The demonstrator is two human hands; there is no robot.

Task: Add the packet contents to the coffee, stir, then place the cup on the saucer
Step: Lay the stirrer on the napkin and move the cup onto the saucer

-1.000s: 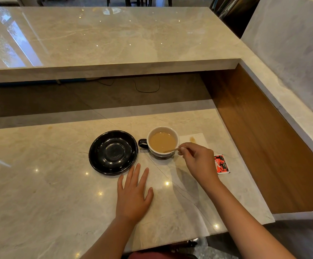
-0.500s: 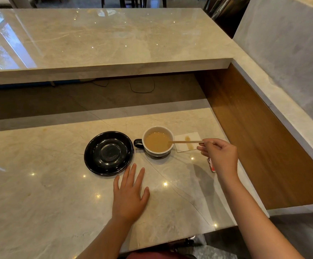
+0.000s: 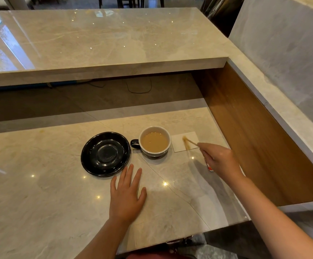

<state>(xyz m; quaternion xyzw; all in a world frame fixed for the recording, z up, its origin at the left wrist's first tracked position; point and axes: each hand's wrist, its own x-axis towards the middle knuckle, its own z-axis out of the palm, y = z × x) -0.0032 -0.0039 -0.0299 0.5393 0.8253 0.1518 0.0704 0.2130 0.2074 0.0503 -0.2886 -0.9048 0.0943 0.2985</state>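
Note:
A white-lined dark cup (image 3: 155,141) of milky coffee stands on the marble counter, its handle pointing left. Just left of it lies an empty black saucer (image 3: 105,153). My right hand (image 3: 220,159) pinches a thin wooden stir stick (image 3: 191,141), whose wet tip rests over a white napkin (image 3: 184,141) to the right of the cup. A red packet (image 3: 209,166) peeks out from under that hand. My left hand (image 3: 126,193) lies flat, fingers spread, on the counter below the saucer, holding nothing.
A raised marble ledge (image 3: 103,66) overhangs the back of the counter. A wooden side panel (image 3: 254,131) walls the right side. The counter's front edge (image 3: 170,238) runs close to my body.
My right hand lifted the stick out of the coffee and carried it right, so its tip now sits over the stained napkin. My left hand stayed flat.

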